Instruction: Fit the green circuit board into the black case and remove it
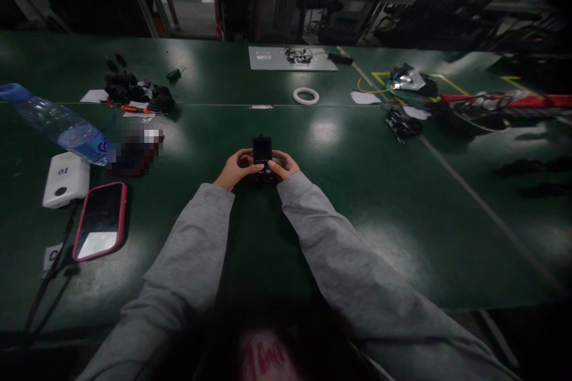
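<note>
A small black handheld device with a square dark screen (262, 149) is held upright above the middle of the green table (339, 208). My left hand (233, 169) grips its left side, with the thumb lying on the lower front below the screen. On the other side my right hand (283, 164) is closed around it too, its thumb over the small buttons. The fingers behind the device are mostly hidden. Both arms reach forward in grey sleeves.
To the left lie a phone in a red case (100, 220), a white power bank (67, 178) with a cable, and a tilted water bottle (67, 128). Farther back are a roll of tape (306, 96), a grey board (270, 59), black parts (129, 88) and wires (406, 86).
</note>
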`<state>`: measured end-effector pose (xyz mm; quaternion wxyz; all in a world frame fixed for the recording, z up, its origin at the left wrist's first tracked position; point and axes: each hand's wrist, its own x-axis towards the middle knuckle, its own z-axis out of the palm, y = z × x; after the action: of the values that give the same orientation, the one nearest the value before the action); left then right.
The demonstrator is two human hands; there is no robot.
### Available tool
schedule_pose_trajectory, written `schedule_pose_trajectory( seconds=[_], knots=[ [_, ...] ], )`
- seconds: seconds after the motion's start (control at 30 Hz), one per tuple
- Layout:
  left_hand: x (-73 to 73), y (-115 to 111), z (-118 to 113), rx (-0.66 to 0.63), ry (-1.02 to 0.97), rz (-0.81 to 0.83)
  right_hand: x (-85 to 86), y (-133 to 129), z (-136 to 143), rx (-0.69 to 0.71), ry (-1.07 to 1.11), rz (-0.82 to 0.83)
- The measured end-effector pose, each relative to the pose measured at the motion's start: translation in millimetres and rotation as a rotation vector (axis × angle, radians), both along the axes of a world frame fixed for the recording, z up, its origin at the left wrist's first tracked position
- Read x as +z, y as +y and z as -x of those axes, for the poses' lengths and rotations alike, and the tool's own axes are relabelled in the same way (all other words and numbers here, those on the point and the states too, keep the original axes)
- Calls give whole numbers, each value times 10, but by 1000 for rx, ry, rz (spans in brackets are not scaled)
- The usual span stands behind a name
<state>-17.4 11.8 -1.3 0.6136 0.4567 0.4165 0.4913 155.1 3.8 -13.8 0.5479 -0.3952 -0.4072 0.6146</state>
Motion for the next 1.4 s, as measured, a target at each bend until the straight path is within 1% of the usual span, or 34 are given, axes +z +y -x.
schedule_pose_trajectory(
  seconds=[0.17,0.27,0.43,0.8,0.97,1.23,1.4],
  knots=[
    [-10,17,2,24,14,15,83,-63,31,-75,-105,52],
    [-15,22,17,14,18,12,101,-88,50,-101,-90,76],
    [-5,13,26,-11,19,7,70,-81,78,-125,-32,64],
    [12,32,-16,-6,-6,24,4,-37,55,-134,27,62],
    [2,31,-16,-16,-24,27,-20,-19,41,-113,42,50],
    [-4,42,-10,-40,-55,40,0,-17,30,-97,37,46],
    [-3,37,-22,-23,-52,51,11,-29,45,-109,51,46]
  ],
)
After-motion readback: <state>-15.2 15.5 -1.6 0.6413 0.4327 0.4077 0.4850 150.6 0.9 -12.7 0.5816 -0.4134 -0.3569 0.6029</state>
